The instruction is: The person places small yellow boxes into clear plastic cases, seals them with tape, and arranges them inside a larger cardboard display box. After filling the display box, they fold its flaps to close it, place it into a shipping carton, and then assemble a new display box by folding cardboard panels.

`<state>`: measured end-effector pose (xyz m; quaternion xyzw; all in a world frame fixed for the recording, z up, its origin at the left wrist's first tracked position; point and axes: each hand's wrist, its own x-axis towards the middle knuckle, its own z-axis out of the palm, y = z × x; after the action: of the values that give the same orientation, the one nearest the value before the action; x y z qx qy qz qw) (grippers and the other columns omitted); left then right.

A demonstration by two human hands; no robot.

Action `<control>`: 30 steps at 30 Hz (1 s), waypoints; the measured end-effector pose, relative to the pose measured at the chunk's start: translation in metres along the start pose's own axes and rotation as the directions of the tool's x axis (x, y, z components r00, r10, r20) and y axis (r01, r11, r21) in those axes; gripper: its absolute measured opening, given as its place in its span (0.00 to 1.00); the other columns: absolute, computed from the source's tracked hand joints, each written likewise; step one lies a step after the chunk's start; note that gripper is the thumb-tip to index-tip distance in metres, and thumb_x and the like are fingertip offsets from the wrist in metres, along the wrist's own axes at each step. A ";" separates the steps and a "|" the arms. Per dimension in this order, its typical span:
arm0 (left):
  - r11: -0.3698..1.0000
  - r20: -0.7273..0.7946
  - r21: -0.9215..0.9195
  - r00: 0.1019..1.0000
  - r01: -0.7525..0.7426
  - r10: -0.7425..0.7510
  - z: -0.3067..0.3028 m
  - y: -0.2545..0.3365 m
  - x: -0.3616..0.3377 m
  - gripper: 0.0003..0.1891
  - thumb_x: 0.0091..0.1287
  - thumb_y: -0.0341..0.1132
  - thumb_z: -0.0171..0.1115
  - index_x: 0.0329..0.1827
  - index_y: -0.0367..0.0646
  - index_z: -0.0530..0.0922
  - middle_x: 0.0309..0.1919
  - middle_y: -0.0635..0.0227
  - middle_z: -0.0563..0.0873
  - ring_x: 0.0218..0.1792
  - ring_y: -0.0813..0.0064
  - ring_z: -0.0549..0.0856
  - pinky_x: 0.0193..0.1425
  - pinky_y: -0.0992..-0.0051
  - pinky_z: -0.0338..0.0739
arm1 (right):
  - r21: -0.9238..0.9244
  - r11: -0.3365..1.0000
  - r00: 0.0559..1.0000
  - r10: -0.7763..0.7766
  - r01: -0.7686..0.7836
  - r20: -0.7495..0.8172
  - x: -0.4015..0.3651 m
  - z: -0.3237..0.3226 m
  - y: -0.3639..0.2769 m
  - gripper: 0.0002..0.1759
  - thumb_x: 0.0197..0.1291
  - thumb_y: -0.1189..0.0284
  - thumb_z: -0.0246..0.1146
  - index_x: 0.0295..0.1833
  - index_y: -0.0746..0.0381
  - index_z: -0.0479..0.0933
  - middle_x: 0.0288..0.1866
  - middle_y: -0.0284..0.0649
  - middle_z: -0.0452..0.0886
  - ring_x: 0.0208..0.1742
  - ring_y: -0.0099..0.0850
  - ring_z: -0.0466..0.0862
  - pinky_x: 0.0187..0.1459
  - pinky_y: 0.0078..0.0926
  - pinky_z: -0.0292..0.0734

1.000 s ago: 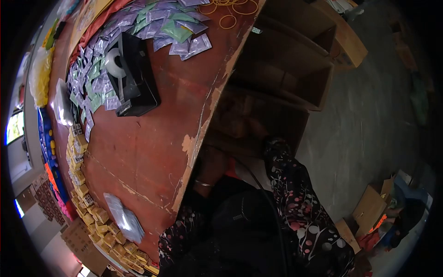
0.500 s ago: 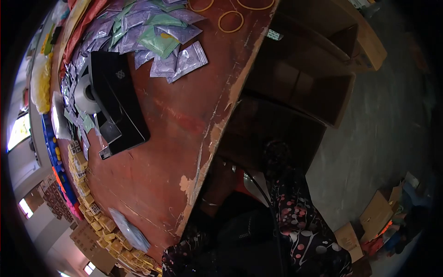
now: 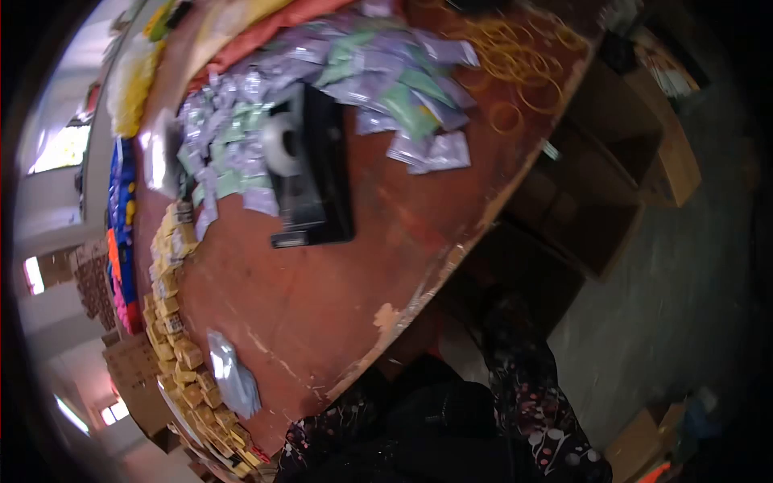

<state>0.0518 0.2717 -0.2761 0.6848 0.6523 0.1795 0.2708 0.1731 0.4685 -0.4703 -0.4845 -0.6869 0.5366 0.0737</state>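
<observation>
A worn red-brown tabletop (image 3: 322,298) fills the middle of the view, its near edge chipped down to pale wood (image 3: 386,318). Beyond that edge, to the right, lies a grey concrete floor (image 3: 676,306). An open wooden shelf unit (image 3: 636,153) with deep, dark compartments stands on it, close to the table. A cardboard box (image 3: 640,443) sits on the floor at lower right. At far left, daylight glares through a window (image 3: 60,149) between pale walls, with stacked cartons (image 3: 133,374) below.

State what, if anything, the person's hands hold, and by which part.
It cannot be told: neither hand is in view. Only a patterned sleeve shows, reaching down beside the edge of the table.
</observation>
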 end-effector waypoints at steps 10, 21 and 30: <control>0.975 0.107 -0.189 0.990 0.115 -0.096 -0.055 0.055 -0.045 0.23 0.72 0.36 0.63 0.67 0.34 0.78 0.61 0.44 0.82 0.63 0.41 0.80 0.69 0.51 0.75 | -0.003 0.996 0.936 -0.089 0.094 -0.340 -0.136 -0.156 -0.142 0.18 0.79 0.65 0.60 0.62 0.65 0.83 0.51 0.54 0.88 0.55 0.43 0.88 0.56 0.42 0.83; 0.866 0.061 -0.422 0.962 0.267 -0.267 -0.166 0.082 -0.214 0.24 0.78 0.41 0.61 0.71 0.37 0.76 0.64 0.47 0.82 0.65 0.48 0.82 0.70 0.58 0.77 | 0.217 0.742 0.748 -0.519 0.635 -0.414 -0.203 -0.162 -0.379 0.14 0.81 0.72 0.57 0.58 0.71 0.82 0.49 0.42 0.88 0.49 0.28 0.88 0.53 0.26 0.86; 0.870 -0.574 -0.474 0.703 0.134 -0.421 -0.200 0.120 -0.308 0.13 0.73 0.32 0.67 0.58 0.40 0.85 0.44 0.57 0.88 0.44 0.56 0.89 0.48 0.65 0.84 | 0.080 0.720 0.695 -0.688 0.689 0.206 -0.191 -0.040 -0.520 0.12 0.76 0.73 0.62 0.54 0.70 0.84 0.44 0.39 0.90 0.47 0.24 0.88 0.51 0.24 0.82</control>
<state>0.0011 -0.0062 -0.0125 0.3976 0.7520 0.4941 0.1796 -0.0078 0.3764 0.0467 -0.1296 -0.8227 0.5194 0.1912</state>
